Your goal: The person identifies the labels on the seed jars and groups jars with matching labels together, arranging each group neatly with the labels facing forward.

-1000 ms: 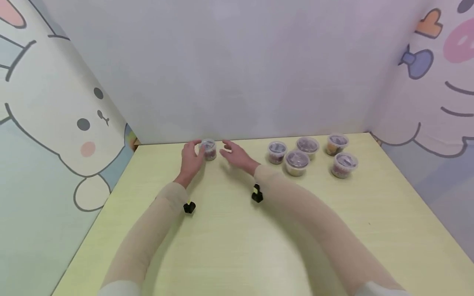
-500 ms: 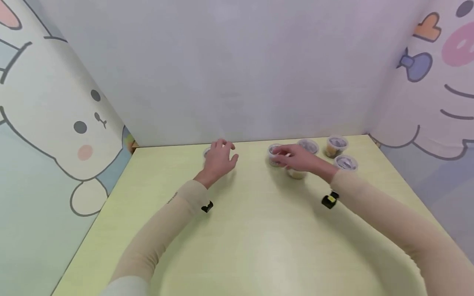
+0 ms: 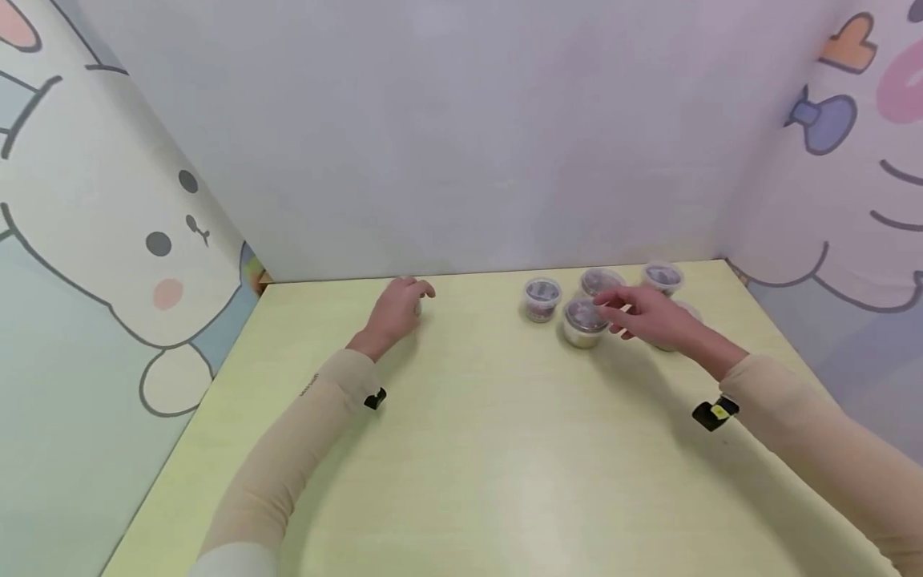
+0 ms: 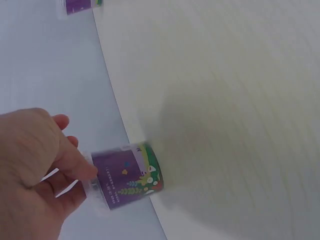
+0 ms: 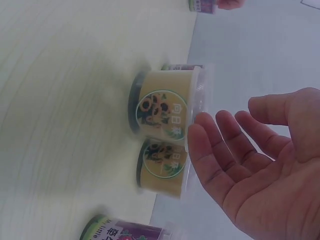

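Observation:
In the left wrist view a purple-labelled lidded plastic cup (image 4: pixel 127 175) has its lid edge pinched between the thumb and fingers of my left hand (image 4: pixel 35 165). In the head view my left hand (image 3: pixel 394 314) covers nearly all of that cup. My right hand (image 3: pixel 649 316) hovers just right of a yellow sunflower-labelled tub (image 3: pixel 584 324) with a clear lid. Its fingers are loosely bent, with nothing between them. The right wrist view shows the fingertips close to the lid of that tub (image 5: pixel 162 106); whether they touch is unclear. A second sunflower tub (image 5: pixel 162 167) is beside it.
A small purple cup (image 3: pixel 542 300) stands left of the tubs. Another tub (image 3: pixel 601 280) is behind, and a lidded cup (image 3: pixel 662 277) stands at the back right. One more cup (image 3: pixel 688 311) is partly hidden by my right hand. A pale wall (image 3: pixel 461 144) borders the table (image 3: pixel 469 449).
My right hand has moved right, away from the left cup, past the small purple cup to the tubs. My left hand has passed over its cup, come back left and now pinches it.

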{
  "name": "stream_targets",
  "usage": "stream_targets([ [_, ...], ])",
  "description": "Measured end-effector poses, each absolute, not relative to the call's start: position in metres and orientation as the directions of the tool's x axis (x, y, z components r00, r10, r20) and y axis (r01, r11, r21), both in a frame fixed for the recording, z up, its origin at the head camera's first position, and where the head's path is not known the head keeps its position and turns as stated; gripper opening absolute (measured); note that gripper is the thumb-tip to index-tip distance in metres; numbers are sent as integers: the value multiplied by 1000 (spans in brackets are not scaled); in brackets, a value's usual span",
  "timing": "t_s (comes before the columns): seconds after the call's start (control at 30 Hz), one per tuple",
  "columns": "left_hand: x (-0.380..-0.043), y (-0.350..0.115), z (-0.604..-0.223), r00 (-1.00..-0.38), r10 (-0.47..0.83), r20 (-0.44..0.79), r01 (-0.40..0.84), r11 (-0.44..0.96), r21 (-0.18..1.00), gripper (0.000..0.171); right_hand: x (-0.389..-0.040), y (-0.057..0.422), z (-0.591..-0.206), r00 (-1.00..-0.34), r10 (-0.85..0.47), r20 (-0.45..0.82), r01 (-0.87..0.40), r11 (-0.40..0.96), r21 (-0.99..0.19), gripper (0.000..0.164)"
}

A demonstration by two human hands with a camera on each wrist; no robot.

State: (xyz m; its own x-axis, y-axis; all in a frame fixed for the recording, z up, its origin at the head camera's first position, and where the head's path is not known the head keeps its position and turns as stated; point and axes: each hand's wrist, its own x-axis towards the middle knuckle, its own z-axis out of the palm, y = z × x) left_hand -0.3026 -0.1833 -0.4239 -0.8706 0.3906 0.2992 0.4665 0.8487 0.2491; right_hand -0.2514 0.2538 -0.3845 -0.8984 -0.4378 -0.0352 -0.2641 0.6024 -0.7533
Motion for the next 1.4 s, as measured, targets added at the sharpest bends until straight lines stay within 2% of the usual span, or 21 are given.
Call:
stream_targets([
  [0.13, -304, -181, -419, -862, 390, 324, 478, 838, 264, 47, -250, 258, -387, -908, -418, -21, -270, 624, -734, 30],
  [0.27, -297, -161, -415, -800, 440, 407, 554, 802, 222, 43, -251, 261, -390, -933, -361, -16, -240, 651, -720, 32],
  [0.33, -291, -138, -412, -788, 474, 393, 584, 778, 232, 36, -252, 261, -393, -945, -327, -25, -208, 655, -726, 36],
  [0.4, -284, -109, -411, -799, 510, 317, 594, 750, 289, 28, -253, 262, -397, -955, -294, -44, -167, 652, -740, 43],
  [0.47, -277, -78, -410, -820, 538, 197, 569, 723, 391, 28, -252, 264, -402, -962, -262, -81, -108, 634, -766, 51],
  [0.57, -271, -36, -413, -835, 550, 36, 479, 693, 539, 39, -249, 266, -408, -964, -226, -138, -20, 582, -813, 60],
  [0.7, -269, -2, -423, -856, 511, -75, 361, 695, 621, 51, -244, 267, -414, -955, -234, -184, 44, 500, -865, 65],
  [1.03, -273, 26, -443, -875, 453, -171, 191, 648, 738, 66, -241, 265, -427, -907, -354, -227, 108, 326, -939, 73],
  [1.23, -271, 23, -440, -861, 478, -176, 151, 570, 808, 60, -245, 263, -434, -885, -393, -250, 128, 311, -942, 73],
  [1.4, -269, 20, -436, -843, 502, -194, 140, 552, 822, 59, -247, 262, -436, -882, -400, -249, 129, 302, -945, 69],
])
